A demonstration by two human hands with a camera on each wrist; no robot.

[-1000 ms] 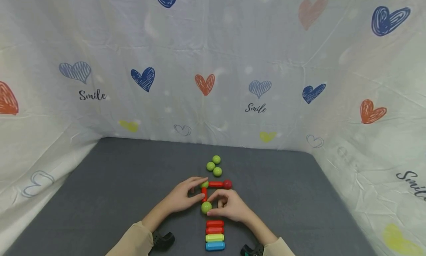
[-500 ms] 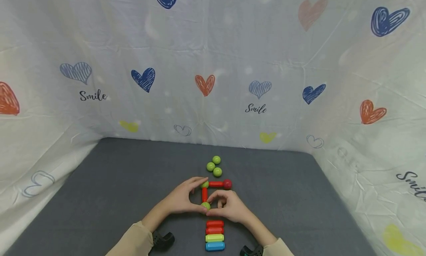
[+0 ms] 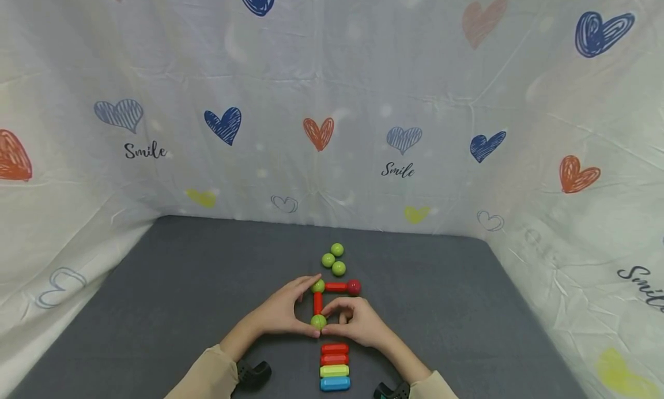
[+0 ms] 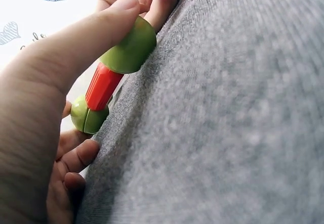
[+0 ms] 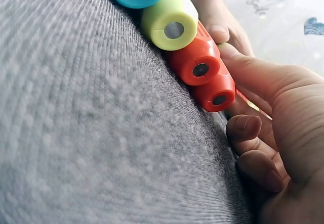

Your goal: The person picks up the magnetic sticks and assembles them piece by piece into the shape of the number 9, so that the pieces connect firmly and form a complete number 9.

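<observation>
In the head view, an L-shaped piece of magnetic sticks and balls lies on the dark cloth. One red stick [image 3: 318, 302] joins a far green ball [image 3: 318, 286] and a near green ball [image 3: 319, 322]. A second red stick [image 3: 336, 286] runs right to a red ball [image 3: 354, 288]. My left hand [image 3: 280, 311] spans the left side, fingers at the far ball, thumb against the near ball [image 4: 132, 49]. My right hand [image 3: 360, 323] pinches that near ball from the right between thumb and index finger, its other fingers curled under.
Several loose sticks lie side by side nearer me: two red [image 3: 335, 349], one yellow [image 3: 334, 371] and one blue [image 3: 335, 383], with metal discs in their ends. Beyond the L-shaped piece sit three green balls [image 3: 328, 260]. A white printed curtain [image 3: 353, 174] encloses the table.
My left thumb has slid from beside the red stick down to the near green ball. That ball has shifted slightly away from me, up against the stick's end. The right hand barely moved.
</observation>
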